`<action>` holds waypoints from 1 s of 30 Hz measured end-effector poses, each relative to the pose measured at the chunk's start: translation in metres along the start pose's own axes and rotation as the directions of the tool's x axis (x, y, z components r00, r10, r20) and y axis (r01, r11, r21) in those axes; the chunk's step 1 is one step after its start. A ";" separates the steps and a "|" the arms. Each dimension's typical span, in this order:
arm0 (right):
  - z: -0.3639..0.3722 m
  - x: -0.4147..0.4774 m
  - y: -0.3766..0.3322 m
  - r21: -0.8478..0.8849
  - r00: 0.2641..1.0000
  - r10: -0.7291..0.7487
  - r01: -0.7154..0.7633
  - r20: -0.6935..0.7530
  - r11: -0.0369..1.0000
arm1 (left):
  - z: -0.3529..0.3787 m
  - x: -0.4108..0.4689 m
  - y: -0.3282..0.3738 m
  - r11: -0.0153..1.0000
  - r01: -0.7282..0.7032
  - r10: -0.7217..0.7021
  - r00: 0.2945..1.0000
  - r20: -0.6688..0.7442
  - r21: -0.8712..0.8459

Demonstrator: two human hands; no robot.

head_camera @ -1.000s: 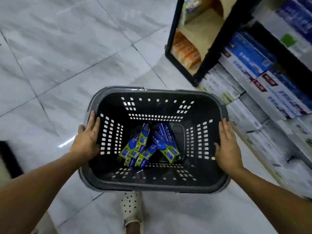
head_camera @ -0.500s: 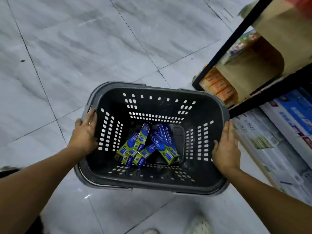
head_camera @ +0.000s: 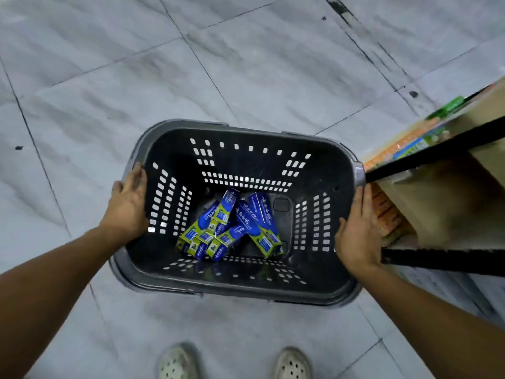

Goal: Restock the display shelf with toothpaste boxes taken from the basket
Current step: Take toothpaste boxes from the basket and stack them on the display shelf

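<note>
Basket [head_camera: 246, 165]: you hold this dark, perforated plastic tub in the middle of the frame, its long sides running left to right. It sits above the floor, ahead of your shoes.
Left hand [head_camera: 127, 209]: it grasps the basket's left rim, palm over the edge and fingers pointing toward the top of the frame. The thumb lies on the outer side. You cannot see how far the fingers wrap under the rim.
Right hand [head_camera: 358, 236]: it grasps the right rim in the same way, fingers laid along the edge and pointing up the frame. It is just beside the shelf.
Toothpaste boxes [head_camera: 232, 225]: a small loose heap of blue and green cartons lies on the basket's bottom, near its centre. They lean across one another at different angles. The exact count is hard to tell.
Shelf [head_camera: 442, 259]: it fills the right edge of the frame, with black rails and tan boards. One black rail appears to meet the basket's right rim just above your right hand.
Orange packs [head_camera: 401, 143]: these sit on the shelf at the right, above the rail; their print is blurred.
Floor [head_camera: 246, 64]: grey marbled tiles with dark joints fill the upper and left parts of the frame.
Shoes [head_camera: 177, 362]: two pale perforated clogs show at the bottom edge.
</note>
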State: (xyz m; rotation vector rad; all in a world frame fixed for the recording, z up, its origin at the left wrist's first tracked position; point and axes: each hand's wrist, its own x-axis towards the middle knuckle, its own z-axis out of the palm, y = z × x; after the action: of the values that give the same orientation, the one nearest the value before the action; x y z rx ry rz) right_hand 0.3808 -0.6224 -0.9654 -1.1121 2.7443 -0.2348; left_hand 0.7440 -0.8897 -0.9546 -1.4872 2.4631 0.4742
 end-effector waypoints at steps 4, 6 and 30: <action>0.000 0.071 -0.024 0.013 0.999 0.000 0.001 -0.040 1.000 | -0.026 0.073 -0.001 1.000 -0.012 0.012 1.000 0.011 -0.028; 0.000 0.103 -0.034 0.029 0.998 0.042 -0.040 -0.055 0.999 | -0.044 0.115 -0.001 0.996 -0.052 0.054 0.998 0.016 -0.079; -0.058 0.520 -0.010 0.172 0.851 0.505 -0.481 -0.142 0.859 | -0.200 0.647 0.227 0.956 -0.271 0.279 0.959 0.056 -0.115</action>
State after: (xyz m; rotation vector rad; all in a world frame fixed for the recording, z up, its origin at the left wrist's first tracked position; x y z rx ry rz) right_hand 0.0075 -0.9888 -0.9579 -0.3326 3.0044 -0.4519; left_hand 0.2395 -1.3950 -0.9621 -1.1411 2.6355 0.7073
